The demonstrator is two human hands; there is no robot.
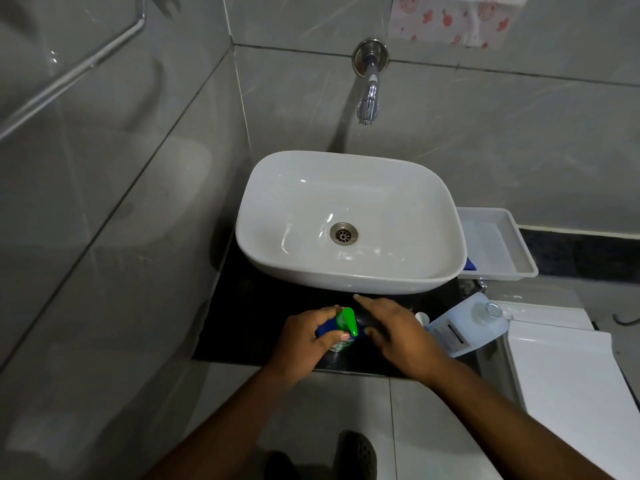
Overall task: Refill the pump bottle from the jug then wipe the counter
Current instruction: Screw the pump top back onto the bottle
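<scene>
Pump bottle near the black surface front edge, below the basin.
Left hand clamped on it; right hand flat, fingers spread, jug beside.

Dim, grey light, soft glare on the white basin, slight blur, wide-angle bending at edges.

Head view, steeply down, near basin

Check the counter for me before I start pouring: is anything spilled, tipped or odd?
No spill shows. The jug leans tilted at the counter's right edge, its mouth uncapped; a white cap sits beside it.
</scene>
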